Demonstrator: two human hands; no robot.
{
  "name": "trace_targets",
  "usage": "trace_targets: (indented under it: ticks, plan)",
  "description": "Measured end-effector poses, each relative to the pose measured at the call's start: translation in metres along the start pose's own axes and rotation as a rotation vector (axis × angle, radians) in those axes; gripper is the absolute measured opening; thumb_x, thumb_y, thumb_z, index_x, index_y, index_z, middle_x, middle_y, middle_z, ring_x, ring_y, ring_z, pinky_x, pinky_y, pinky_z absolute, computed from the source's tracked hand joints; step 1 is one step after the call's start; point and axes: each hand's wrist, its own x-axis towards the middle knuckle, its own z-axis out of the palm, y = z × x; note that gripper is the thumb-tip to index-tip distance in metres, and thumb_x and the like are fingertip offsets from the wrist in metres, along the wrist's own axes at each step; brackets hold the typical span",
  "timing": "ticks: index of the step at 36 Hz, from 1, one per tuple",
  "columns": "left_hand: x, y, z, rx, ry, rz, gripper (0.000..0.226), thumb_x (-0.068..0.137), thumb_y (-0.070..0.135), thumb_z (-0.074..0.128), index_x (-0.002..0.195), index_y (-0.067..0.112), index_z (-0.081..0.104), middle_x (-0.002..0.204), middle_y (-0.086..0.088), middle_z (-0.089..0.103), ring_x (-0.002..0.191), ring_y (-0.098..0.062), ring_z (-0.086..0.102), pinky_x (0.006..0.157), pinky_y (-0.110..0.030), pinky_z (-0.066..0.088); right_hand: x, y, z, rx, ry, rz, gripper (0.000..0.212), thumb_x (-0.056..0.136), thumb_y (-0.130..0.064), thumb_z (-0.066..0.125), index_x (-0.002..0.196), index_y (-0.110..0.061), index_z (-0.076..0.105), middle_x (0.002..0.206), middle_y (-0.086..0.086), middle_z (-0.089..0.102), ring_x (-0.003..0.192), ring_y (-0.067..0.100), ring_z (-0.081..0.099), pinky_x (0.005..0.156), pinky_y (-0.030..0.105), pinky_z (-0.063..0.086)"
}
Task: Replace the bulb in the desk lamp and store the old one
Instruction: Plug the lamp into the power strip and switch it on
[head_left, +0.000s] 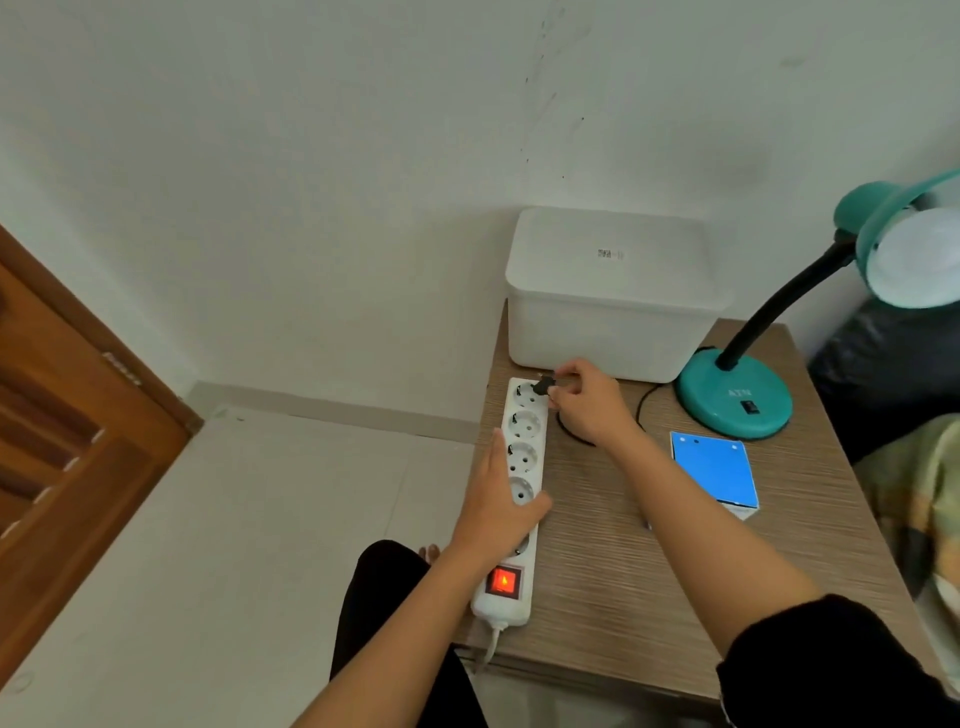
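Note:
A teal desk lamp (735, 402) stands at the table's back right, its black gooseneck curving up to a teal shade with a white bulb (919, 260) inside. Its black plug (545, 385) is pinched in my right hand (589, 405), just at the top socket of a white power strip (524, 457); whether the pins are seated I cannot tell. My left hand (498, 499) lies flat on the strip's left side, pressing it down. The strip's red switch (503, 582) glows. A blue bulb box (714, 473) lies in front of the lamp base.
A white lidded storage box (608, 306) stands at the back of the wooden table (597, 571), against the wall. The lamp's black cord loops beside my right wrist. A wooden door is at left, dark bedding at right.

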Motion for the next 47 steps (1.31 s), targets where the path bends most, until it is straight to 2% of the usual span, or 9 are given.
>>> trace_targets:
  ticks: [7,11,15,19,24,31,35,45,47]
  plan:
    - [-0.001,0.000,-0.001,0.009,0.008,-0.003,0.095,0.081,0.033,0.063,0.149,0.024,-0.003,0.154,0.005,0.014,0.137,-0.014,0.027,0.104,-0.027,0.033,0.007,-0.004,0.005,-0.097,-0.008,-0.040,0.021,0.089,-0.017,0.058,0.095,-0.001,0.070,0.090,0.017,0.071,0.075,0.016,0.056,0.057,0.017,0.039]
    - [-0.001,0.001,0.000,0.004,0.015,-0.007,0.096,0.080,0.032,0.065,0.149,0.024,-0.002,0.151,0.005,0.020,0.133,-0.013,0.032,0.102,-0.029,0.037,0.006,-0.002,0.007,-0.129,0.001,-0.053,0.018,0.084,-0.014,0.066,0.098,-0.004,0.071,0.090,0.006,0.065,0.085,0.011,0.054,0.067,0.017,0.039]
    - [0.000,0.001,0.000,0.004,0.015,-0.009,0.096,0.079,0.032,0.065,0.149,0.024,-0.001,0.150,0.005,0.021,0.133,-0.013,0.032,0.101,-0.028,0.036,0.009,-0.004,0.009,-0.168,0.013,-0.063,0.018,0.086,-0.011,0.062,0.098,-0.002,0.070,0.101,0.012,0.069,0.094,0.019,0.061,0.076,0.023,0.041]
    - [0.000,0.000,0.000,-0.007,0.013,-0.007,0.095,0.078,0.033,0.065,0.148,0.026,0.001,0.149,0.007,0.023,0.133,-0.014,0.033,0.101,-0.029,0.038,0.014,-0.007,0.015,-0.173,0.030,-0.065,0.018,0.087,-0.009,0.060,0.097,0.001,0.070,0.100,0.018,0.070,0.096,0.026,0.064,0.072,0.024,0.045]
    - [0.001,-0.001,0.000,-0.007,0.007,-0.032,0.094,0.072,0.041,0.063,0.146,0.033,0.007,0.144,0.004,0.030,0.129,-0.017,0.039,0.100,-0.041,0.044,0.016,-0.008,0.024,-0.106,0.072,-0.050,0.017,0.083,-0.009,0.065,0.096,0.002,0.070,0.097,0.019,0.070,0.079,0.014,0.055,0.055,0.007,0.037]
    - [0.002,-0.004,0.002,-0.046,0.005,-0.025,0.097,0.078,0.030,0.067,0.149,0.027,-0.001,0.146,0.007,0.025,0.130,-0.009,0.033,0.101,-0.028,0.037,0.021,-0.004,0.033,-0.094,0.045,-0.023,0.017,0.081,-0.010,0.068,0.092,0.002,0.070,0.085,0.017,0.067,0.075,0.015,0.053,0.053,0.012,0.037]
    - [0.004,-0.004,0.003,-0.056,0.014,-0.026,0.097,0.078,0.026,0.067,0.148,0.027,0.000,0.127,0.017,0.026,0.115,0.000,0.033,0.092,-0.021,0.036,0.024,-0.005,0.034,-0.104,0.026,-0.016,0.017,0.080,-0.010,0.070,0.092,0.002,0.070,0.079,0.009,0.060,0.065,0.012,0.050,0.049,0.012,0.034]
    - [0.002,-0.004,0.002,0.002,-0.004,-0.006,0.097,0.079,0.035,0.064,0.148,0.026,-0.004,0.151,0.003,0.021,0.134,-0.013,0.030,0.107,-0.033,0.036,0.017,-0.008,0.030,-0.162,-0.020,-0.023,0.019,0.084,-0.010,0.066,0.100,-0.001,0.069,0.101,0.017,0.069,0.081,0.014,0.055,0.055,0.015,0.040]
    - [0.000,-0.004,0.001,-0.003,-0.004,0.001,0.096,0.081,0.035,0.065,0.149,0.025,-0.003,0.153,0.004,0.018,0.137,-0.013,0.027,0.109,-0.029,0.031,0.013,-0.008,0.023,-0.124,-0.030,-0.019,0.022,0.085,-0.011,0.064,0.105,-0.002,0.069,0.107,0.016,0.069,0.090,0.017,0.059,0.069,0.018,0.045]
